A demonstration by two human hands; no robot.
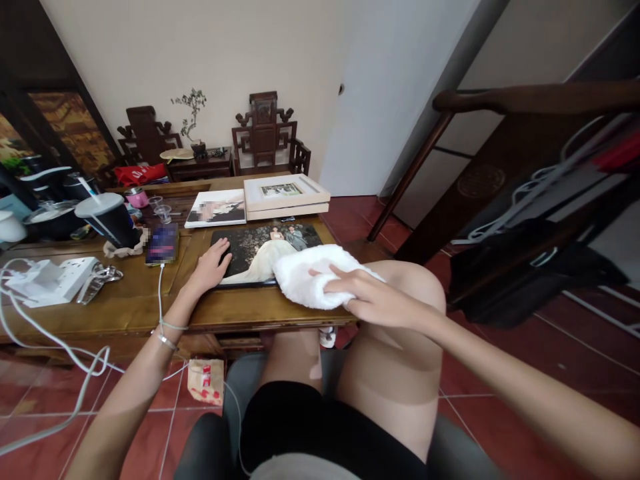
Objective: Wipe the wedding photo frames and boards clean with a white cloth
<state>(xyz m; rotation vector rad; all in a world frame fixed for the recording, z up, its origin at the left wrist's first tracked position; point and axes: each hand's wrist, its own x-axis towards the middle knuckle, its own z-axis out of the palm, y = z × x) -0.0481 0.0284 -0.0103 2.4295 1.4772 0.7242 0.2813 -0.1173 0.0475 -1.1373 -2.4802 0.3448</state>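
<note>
A dark wedding photo album [250, 250] lies flat on the wooden table, its cover showing two people and a wide pale gown. My left hand [213, 265] rests with outstretched fingers on the album's left edge. A fluffy white cloth [313, 280] is in my right hand [370, 293], whose fingers press into it. The cloth covers the album's lower right corner and hangs a little past the table's front edge. Part of the cover there is hidden beneath it.
Behind the album are a smaller white photo book [217, 207] and a stack of pale boxes [285, 197]. To the left lie a charging phone [163, 244], a dark lidded cup [113, 220], a white power strip [63, 281] and loose cables. A wooden chair [415, 173] stands at right.
</note>
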